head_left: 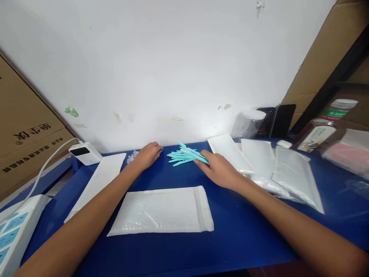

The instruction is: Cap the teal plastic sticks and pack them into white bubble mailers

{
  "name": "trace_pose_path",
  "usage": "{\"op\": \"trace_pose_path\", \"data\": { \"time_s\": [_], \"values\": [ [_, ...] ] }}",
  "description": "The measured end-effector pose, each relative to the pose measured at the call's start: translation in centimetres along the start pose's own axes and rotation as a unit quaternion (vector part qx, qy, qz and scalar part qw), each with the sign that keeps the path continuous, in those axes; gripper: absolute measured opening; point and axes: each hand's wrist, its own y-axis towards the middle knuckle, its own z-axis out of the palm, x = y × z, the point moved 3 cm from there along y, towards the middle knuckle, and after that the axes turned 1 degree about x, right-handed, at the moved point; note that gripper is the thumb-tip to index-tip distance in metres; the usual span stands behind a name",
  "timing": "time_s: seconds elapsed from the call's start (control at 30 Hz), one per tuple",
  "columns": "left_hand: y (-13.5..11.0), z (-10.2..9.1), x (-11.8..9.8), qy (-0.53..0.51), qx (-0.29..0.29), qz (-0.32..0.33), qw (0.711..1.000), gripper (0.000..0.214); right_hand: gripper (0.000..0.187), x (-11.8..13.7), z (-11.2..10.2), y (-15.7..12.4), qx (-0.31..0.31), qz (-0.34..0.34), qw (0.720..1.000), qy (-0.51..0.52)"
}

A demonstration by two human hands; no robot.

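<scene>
My right hand (218, 169) is closed on the near ends of several flat turquoise plastic sticks (184, 154), which fan out to the left over the blue table. How many of them are in its grip cannot be made out. Further left, near the wall, my left hand (148, 155) rests with its fingers curled together; whatever they hold, if anything, is hidden. Small translucent pale pieces (132, 156) lie in a heap just left of that hand. In front of both hands a white padded sleeve with a clear face (161, 211) lies flat, touched by neither.
Another white sleeve (100, 181) lies at left, near a white device (85, 153) with a cable and a power strip (17, 227). More filled white packets (294, 173), a lidded clear jar (249, 123), a phone (283, 121) and a bottle (319, 130) stand or lie at right.
</scene>
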Motion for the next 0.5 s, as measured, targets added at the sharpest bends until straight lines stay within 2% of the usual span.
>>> {"op": "trace_pose_path", "data": {
  "time_s": [0.13,0.23,0.37,0.5],
  "values": [
    [-1.5,-0.7,0.3,-0.072,-0.023,-0.035,0.997,0.030,0.031,0.1,0.2,-0.1,0.009,-0.003,1.000,0.010],
    [-2.8,-1.5,-0.8,-0.158,-0.042,-0.064,0.984,0.038,0.031,0.5,0.3,-0.3,0.012,-0.007,0.999,0.049],
    [-5.2,-1.9,-3.1,-0.305,-0.063,-0.101,0.945,0.052,0.034,1.4,0.6,-0.7,0.044,-0.033,0.986,0.156],
    [-7.4,-1.7,-4.5,-0.425,-0.091,-0.141,0.890,0.053,0.040,1.9,0.9,-1.0,0.066,-0.030,0.981,0.181]
  ]
}}
